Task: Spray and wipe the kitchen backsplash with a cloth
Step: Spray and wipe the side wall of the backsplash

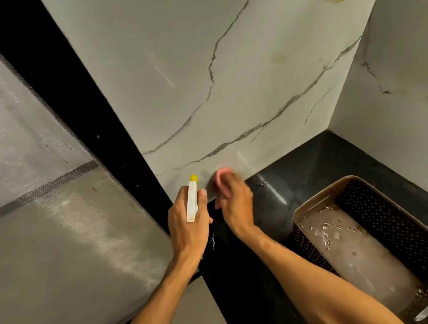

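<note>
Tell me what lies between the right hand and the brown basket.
Only bare black countertop, with a few specks and a pale glint, separates the right hand from the basket; the head view shows it.

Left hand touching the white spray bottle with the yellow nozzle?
Touching. The head view shows the left hand with its fingers curled round the white spray bottle with the yellow nozzle.

Yellow-tipped white spray bottle [192,205] beside pink cloth [222,175], low against veined marble backsplash [194,81].
</note>
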